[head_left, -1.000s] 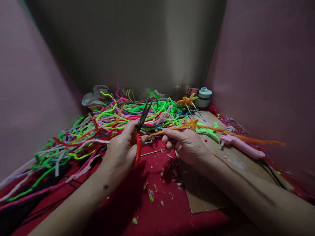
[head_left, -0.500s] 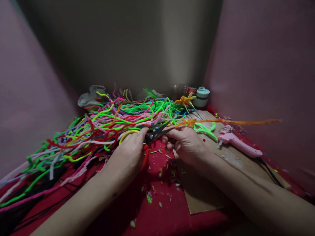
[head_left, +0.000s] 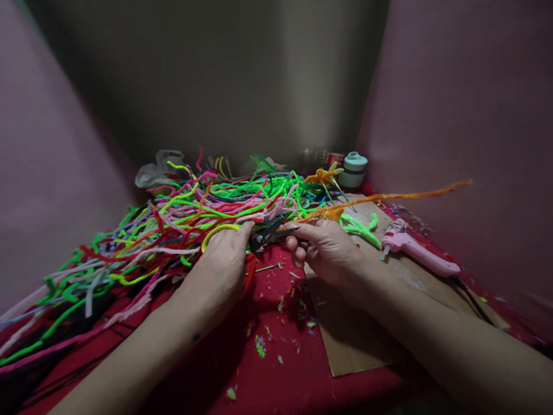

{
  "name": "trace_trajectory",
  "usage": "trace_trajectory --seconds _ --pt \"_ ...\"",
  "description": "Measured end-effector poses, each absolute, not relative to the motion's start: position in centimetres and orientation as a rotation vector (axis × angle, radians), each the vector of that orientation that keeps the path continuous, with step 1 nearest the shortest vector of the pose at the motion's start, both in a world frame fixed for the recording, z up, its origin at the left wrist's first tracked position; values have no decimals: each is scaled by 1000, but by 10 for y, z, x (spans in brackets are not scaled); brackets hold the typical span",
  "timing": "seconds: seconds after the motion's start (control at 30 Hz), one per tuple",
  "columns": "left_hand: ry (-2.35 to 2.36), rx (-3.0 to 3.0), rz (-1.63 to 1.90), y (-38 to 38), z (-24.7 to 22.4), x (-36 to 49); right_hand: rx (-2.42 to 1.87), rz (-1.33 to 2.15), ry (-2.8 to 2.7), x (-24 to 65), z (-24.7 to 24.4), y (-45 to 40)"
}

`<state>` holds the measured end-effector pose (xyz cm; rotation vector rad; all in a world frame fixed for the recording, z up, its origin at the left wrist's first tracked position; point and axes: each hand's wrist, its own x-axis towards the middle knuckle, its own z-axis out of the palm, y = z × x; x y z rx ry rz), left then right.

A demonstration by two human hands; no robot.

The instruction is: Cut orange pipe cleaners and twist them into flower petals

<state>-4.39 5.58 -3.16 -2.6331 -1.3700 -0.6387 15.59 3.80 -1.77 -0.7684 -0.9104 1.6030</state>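
My left hand (head_left: 223, 262) is closed around the handles of a pair of scissors (head_left: 262, 237), one loop yellow and the other red. The dark blades stand apart and point right, their tips by the fingers of my right hand (head_left: 330, 251). Thumb and forefinger of that hand pinch an orange pipe cleaner (head_left: 380, 199), whose long end sticks out to the upper right. Just behind the right hand is a fuzzy orange bundle (head_left: 334, 214), partly hidden. Whether the blades touch the pipe cleaner I cannot tell.
A heap of coloured pipe cleaners (head_left: 242, 199) spreads across the left and back. To the right, a pink glue gun (head_left: 421, 252) lies on cardboard (head_left: 358, 346). An orange flower (head_left: 324, 176) and a pale bottle (head_left: 353, 170) are behind. Scraps dot the red cloth (head_left: 276, 386).
The scissors and my left hand have shifted slightly left. The orange pipe cleaner's long end has swung upward, its tip moving left, while my right hand stays almost in place.
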Motion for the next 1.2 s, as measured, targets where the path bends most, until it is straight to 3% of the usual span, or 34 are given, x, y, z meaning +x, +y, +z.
trace_trajectory --seconds 1.2 --pt "-1316 -2640 -503 40 -21 -40 -768 1629 -986 159 -20 39"
